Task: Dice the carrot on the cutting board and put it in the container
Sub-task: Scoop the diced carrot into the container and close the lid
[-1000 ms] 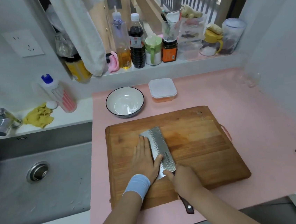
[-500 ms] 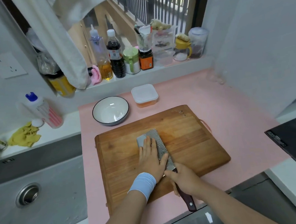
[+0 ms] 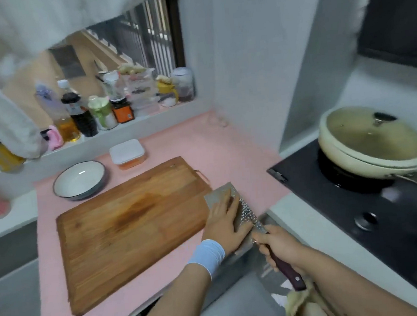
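— Two hands on the cleaver (image 3: 245, 209): our left hand (image 3: 224, 219) lies flat on its blade at the cutting board's (image 3: 132, 225) right edge; our right hand (image 3: 281, 245) grips the handle.
— The carrot (image 3: 130, 164) we make out only as blurred orange inside the lidded container (image 3: 127, 152), far on the table (image 3: 227, 155).

— How many things are on the worktop (image 3: 230, 153)?
— I count one cutting board (image 3: 132, 227), one bowl (image 3: 76, 182) and one container (image 3: 127, 153), which has one lid.
— And knives?
— One cleaver (image 3: 245, 212). Hands are two: my left hand (image 3: 224, 220) and my right hand (image 3: 281, 245). There is one wristband (image 3: 207, 254).
— On the window ledge (image 3: 146, 118)?
— Two tall bottles: one oil bottle (image 3: 66, 121) and one dark bottle (image 3: 82, 117). Then four jars: green-lidded jar (image 3: 102, 115), orange-label jar (image 3: 122, 111), yellow-lidded jar (image 3: 167, 92), clear jar (image 3: 184, 84). The boxes behind are too blurred for counting.
— On the stove (image 3: 361, 206)?
— One pan (image 3: 352, 160) with one pan lid (image 3: 372, 135).
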`<move>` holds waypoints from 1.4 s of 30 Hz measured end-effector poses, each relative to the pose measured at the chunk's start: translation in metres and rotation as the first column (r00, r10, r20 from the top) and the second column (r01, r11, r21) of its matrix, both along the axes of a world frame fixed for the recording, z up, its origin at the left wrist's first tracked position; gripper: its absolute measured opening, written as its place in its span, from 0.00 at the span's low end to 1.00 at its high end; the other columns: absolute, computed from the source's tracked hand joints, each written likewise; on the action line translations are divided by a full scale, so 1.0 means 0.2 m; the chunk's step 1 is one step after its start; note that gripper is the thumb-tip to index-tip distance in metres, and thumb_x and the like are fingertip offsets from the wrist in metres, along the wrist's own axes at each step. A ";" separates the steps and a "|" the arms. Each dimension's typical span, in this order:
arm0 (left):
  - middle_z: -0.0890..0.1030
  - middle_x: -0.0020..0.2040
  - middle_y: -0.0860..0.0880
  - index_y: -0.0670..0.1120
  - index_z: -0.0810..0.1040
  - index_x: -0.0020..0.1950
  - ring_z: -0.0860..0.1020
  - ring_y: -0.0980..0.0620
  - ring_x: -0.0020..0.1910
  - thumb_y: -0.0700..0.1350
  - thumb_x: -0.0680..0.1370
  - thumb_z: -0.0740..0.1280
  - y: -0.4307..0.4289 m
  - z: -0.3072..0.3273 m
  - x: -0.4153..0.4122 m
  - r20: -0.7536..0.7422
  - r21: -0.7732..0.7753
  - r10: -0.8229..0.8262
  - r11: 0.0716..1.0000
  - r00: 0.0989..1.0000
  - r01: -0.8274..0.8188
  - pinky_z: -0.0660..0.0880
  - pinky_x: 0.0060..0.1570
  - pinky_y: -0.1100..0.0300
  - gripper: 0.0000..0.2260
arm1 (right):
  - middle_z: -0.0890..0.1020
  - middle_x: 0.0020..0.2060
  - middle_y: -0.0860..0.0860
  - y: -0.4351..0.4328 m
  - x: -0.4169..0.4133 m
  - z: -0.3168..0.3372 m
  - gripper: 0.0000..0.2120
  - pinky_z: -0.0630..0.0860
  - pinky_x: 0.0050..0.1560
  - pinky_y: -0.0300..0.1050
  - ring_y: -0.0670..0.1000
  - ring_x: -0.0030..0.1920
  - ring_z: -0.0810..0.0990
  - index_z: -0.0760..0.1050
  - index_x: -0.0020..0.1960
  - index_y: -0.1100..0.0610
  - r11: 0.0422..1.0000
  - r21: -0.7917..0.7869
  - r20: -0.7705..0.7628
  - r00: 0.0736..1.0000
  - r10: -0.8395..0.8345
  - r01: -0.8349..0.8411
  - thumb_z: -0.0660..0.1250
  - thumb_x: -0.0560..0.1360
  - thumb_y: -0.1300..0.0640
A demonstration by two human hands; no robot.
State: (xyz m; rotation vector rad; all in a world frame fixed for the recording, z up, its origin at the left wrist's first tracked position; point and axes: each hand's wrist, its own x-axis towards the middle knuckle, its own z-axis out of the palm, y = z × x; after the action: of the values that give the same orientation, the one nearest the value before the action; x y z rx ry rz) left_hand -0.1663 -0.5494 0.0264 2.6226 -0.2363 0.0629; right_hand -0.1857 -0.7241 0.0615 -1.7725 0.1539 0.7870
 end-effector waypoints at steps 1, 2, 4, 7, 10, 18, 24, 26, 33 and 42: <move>0.51 0.80 0.47 0.49 0.55 0.79 0.51 0.46 0.78 0.67 0.74 0.52 -0.10 -0.01 -0.02 0.010 0.010 -0.055 0.998 0.998 0.055 0.48 0.76 0.51 0.37 | 0.70 0.26 0.52 -0.11 -0.03 0.02 0.09 0.65 0.21 0.39 0.51 0.20 0.65 0.67 0.44 0.57 1.000 -0.018 0.004 1.000 -0.009 0.009 0.61 0.83 0.57; 0.53 0.80 0.46 0.47 0.57 0.79 0.51 0.46 0.78 0.67 0.75 0.52 -0.19 -0.01 -0.03 0.013 0.013 -0.101 0.995 0.995 0.101 0.47 0.77 0.51 0.37 | 0.70 0.26 0.52 -0.21 -0.06 0.02 0.09 0.65 0.21 0.39 0.52 0.20 0.65 0.67 0.45 0.58 0.999 -0.034 0.004 1.000 -0.024 0.024 0.61 0.82 0.57; 0.53 0.79 0.45 0.45 0.58 0.79 0.51 0.45 0.78 0.66 0.76 0.51 -0.38 -0.01 -0.04 0.006 0.014 -0.165 0.986 0.986 0.165 0.45 0.76 0.52 0.37 | 0.69 0.26 0.54 -0.40 -0.10 0.02 0.08 0.65 0.23 0.40 0.52 0.21 0.65 0.68 0.46 0.59 0.997 -0.047 0.000 0.998 -0.069 0.069 0.63 0.81 0.57; 0.51 0.80 0.45 0.45 0.54 0.79 0.49 0.46 0.79 0.68 0.78 0.45 -0.61 -0.06 -0.05 -0.036 0.051 -0.261 0.964 0.965 0.263 0.46 0.77 0.49 0.37 | 0.69 0.25 0.55 -0.64 -0.18 0.00 0.10 0.63 0.22 0.41 0.53 0.21 0.65 0.68 0.44 0.60 0.989 -0.048 -0.005 0.991 -0.137 0.137 0.64 0.82 0.57; 0.47 0.80 0.47 0.45 0.51 0.80 0.46 0.47 0.79 0.68 0.78 0.40 -0.80 -0.13 -0.06 -0.032 0.065 -0.359 0.931 0.933 0.360 0.45 0.77 0.49 0.38 | 0.69 0.26 0.58 -0.83 -0.26 0.00 0.10 0.62 0.23 0.41 0.53 0.20 0.66 0.68 0.42 0.61 0.978 -0.076 0.014 0.980 -0.196 0.197 0.64 0.80 0.60; 0.37 0.77 0.56 0.49 0.44 0.80 0.33 0.58 0.75 0.62 0.79 0.39 -1.21 -0.21 -0.17 -0.041 0.021 -0.557 0.830 0.830 0.558 0.35 0.74 0.60 0.31 | 0.71 0.27 0.56 -1.29 -0.50 -0.02 0.08 0.63 0.25 0.43 0.52 0.20 0.67 0.68 0.43 0.57 0.938 -0.198 -0.009 0.956 -0.293 0.285 0.64 0.79 0.61; 0.40 0.78 0.58 0.50 0.47 0.80 0.37 0.61 0.76 0.56 0.83 0.45 -1.38 -0.29 -0.30 -0.038 -0.058 -0.589 0.808 0.807 0.586 0.38 0.75 0.62 0.26 | 0.66 0.27 0.56 -1.48 -0.65 -0.03 0.10 0.60 0.23 0.41 0.51 0.19 0.64 0.64 0.42 0.59 0.905 -0.289 -0.005 0.945 -0.328 0.313 0.65 0.78 0.62; 0.40 0.78 0.59 0.52 0.46 0.80 0.38 0.62 0.76 0.52 0.84 0.49 -1.39 -0.34 -0.33 -0.068 -0.059 -0.578 0.816 0.813 0.575 0.39 0.75 0.63 0.25 | 0.65 0.26 0.55 -1.53 -0.68 -0.03 0.10 0.60 0.23 0.41 0.52 0.18 0.64 0.64 0.41 0.59 0.894 -0.329 -0.009 0.946 -0.324 0.303 0.65 0.77 0.62; 0.41 0.79 0.57 0.51 0.46 0.80 0.45 0.56 0.78 0.50 0.83 0.48 -1.29 -0.49 -0.39 -0.171 0.062 -0.709 0.685 0.684 0.726 0.44 0.76 0.61 0.26 | 0.67 0.27 0.55 -1.68 -0.75 -0.01 0.07 0.64 0.24 0.41 0.53 0.18 0.65 0.66 0.43 0.60 0.853 -0.451 -0.018 0.952 -0.305 0.264 0.64 0.76 0.61; 0.43 0.80 0.48 0.48 0.44 0.80 0.41 0.50 0.79 0.54 0.81 0.56 -1.44 -0.30 -0.44 0.060 0.252 -0.892 0.447 0.447 0.858 0.42 0.77 0.52 0.33 | 0.66 0.26 0.55 -1.66 -0.70 -0.02 0.06 0.64 0.24 0.40 0.53 0.19 0.64 0.65 0.40 0.59 0.879 -0.386 -0.087 0.938 -0.336 0.279 0.62 0.74 0.64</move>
State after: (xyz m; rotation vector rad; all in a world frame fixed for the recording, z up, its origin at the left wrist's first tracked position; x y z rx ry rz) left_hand -0.2550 -0.8377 -0.0344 2.3024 -1.7387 -0.0862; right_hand -0.3253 -1.0555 0.0578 -1.9702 0.7125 0.6885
